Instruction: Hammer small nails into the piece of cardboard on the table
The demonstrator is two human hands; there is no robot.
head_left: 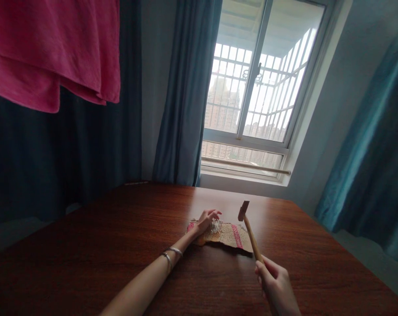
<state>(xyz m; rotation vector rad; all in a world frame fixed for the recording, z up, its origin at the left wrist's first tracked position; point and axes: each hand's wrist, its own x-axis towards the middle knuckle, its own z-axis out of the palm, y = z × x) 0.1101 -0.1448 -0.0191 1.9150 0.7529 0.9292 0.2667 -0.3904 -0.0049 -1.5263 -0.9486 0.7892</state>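
My right hand (274,281) is wrapped round the wooden handle of a hammer (251,235), whose dark head is raised above the table to the right of a flat tan piece (228,237). That piece is covered in small dark dots, crossed by pink bands, and has an uneven near edge. Several thin nails (216,224) stand upright in it, close to my left fingers. Over its left part rests my left hand (206,220), with fingers stretched forward and slightly apart; nothing shows between them. Bracelets circle my left wrist.
The brown wooden table (120,250) extends on all sides of the tan piece. Beyond it are a barred window (251,87) and blue curtains (182,101). A pink cloth (83,52) hangs at the upper left.
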